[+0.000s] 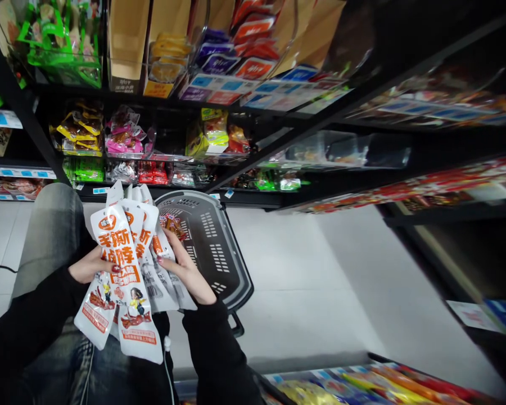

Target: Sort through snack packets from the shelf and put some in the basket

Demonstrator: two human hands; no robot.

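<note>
Several long white snack packets [126, 270] with orange lettering are fanned out above my knees. My left hand [90, 265] grips the front packets from the left, its thumb pressed across the printed face. From the right, my right hand [188, 267] pinches the rear packets, whose grey printed sides show, with its thumb on top and fingers partly hidden behind. Just beyond my right hand, a dark grey shopping basket [230, 247] sits on the floor. A small reddish-brown packet [174, 226] lies inside it.
Black shelves [164, 101] rise ahead with bins of green, yellow, pink, purple and red snack packs. The pale tiled floor [287, 270] extends to the right of the basket. Another display [329, 388] of colourful bags stands along the bottom edge. My jeans-clad knee [53, 225] is at left.
</note>
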